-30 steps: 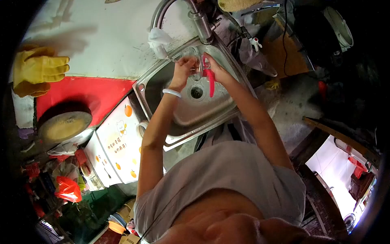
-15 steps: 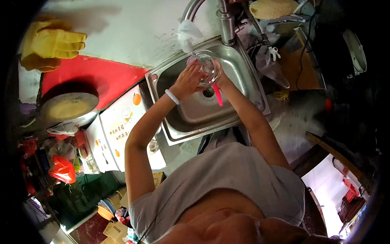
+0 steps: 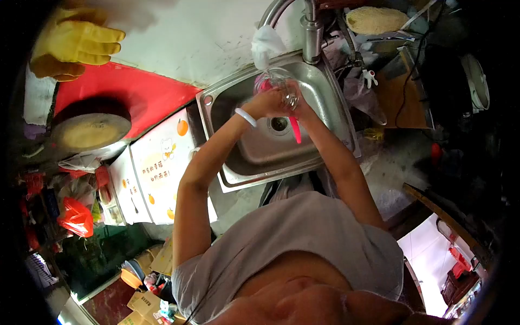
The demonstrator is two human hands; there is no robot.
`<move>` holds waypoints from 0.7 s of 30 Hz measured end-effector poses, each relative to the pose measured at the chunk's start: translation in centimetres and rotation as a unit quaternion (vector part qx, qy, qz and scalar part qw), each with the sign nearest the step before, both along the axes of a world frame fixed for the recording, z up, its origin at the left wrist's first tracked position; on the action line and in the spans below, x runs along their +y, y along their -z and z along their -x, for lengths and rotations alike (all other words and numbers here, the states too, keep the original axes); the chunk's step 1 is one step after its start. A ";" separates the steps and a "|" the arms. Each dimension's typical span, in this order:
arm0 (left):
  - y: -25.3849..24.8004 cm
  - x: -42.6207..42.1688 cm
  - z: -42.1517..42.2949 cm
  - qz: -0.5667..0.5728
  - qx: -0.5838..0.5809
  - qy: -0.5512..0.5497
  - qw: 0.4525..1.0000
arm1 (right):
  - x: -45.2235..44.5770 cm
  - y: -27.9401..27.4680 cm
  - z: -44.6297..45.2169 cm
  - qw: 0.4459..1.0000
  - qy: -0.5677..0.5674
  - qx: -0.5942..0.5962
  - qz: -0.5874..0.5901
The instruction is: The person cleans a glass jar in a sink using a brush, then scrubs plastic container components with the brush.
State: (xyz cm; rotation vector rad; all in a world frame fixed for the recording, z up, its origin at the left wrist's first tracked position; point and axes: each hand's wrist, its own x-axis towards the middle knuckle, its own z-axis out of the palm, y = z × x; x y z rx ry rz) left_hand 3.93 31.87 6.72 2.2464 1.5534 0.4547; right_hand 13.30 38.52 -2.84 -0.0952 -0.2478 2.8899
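Over the steel sink (image 3: pixel 254 154), a round clear glass container (image 3: pixel 284 81) is held between my two hands, close under the faucet's outlet. My left hand (image 3: pixel 271 102), with a white bangle at its wrist, is closed against the near left side of the container, its fingertips partly hidden. On the other side, my right hand (image 3: pixel 301 103) wraps around it. A pink strip-like handle (image 3: pixel 296 130) hangs below the right hand. More pink shows behind the glass near the left fingers; whether both belong to one piece I cannot tell.
A curved metal faucet (image 3: pixel 312 40) with a white cloth-like wrap (image 3: pixel 266 46) on its outlet rises behind the sink. Yellow gloves (image 3: pixel 86 43) hang at upper left, above a round board (image 3: pixel 89 132). A loofah (image 3: pixel 376 20) lies at upper right.
My left hand has turned and moved slightly right and down around the container, its fingers now more hidden. The whole view has shifted a little.
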 end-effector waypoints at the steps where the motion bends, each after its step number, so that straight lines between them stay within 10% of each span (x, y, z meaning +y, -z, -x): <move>1: 2.7 0.6 0.7 -0.001 0.001 0.004 1.000 | 0.1 -0.2 0.0 1.000 0.017 -0.021 -0.001; 4: 7.9 1.4 1.7 -0.147 0.077 0.101 0.981 | -0.1 0.1 -0.2 0.983 0.091 -0.155 0.041; 5: 3.3 1.4 0.4 0.098 -0.070 -0.021 0.992 | -0.2 0.0 -0.2 0.977 0.104 -0.181 0.046; 6: 0.5 1.6 -0.2 0.332 -0.210 -0.140 0.909 | -0.4 -0.5 -0.4 0.971 0.118 -0.200 0.049; 8: 2.1 1.5 0.7 0.348 -0.328 -0.181 0.859 | -0.7 -1.1 -0.3 0.967 0.132 -0.212 0.050; 10: 2.2 1.7 0.9 0.408 -0.604 -0.211 0.651 | -0.4 -0.2 0.1 0.969 0.132 -0.206 0.036; 13: 2.3 1.1 -0.7 0.295 -0.691 -0.308 0.584 | 0.4 3.0 1.1 0.969 0.143 -0.198 0.020; 19: 1.7 0.5 -1.5 0.351 -0.471 -0.294 0.754 | -0.4 5.3 1.1 0.975 0.162 -0.139 0.066; 21: 1.9 -0.2 -1.9 0.088 -0.121 -0.227 0.962 | -1.3 4.6 0.6 0.974 0.168 -0.135 0.066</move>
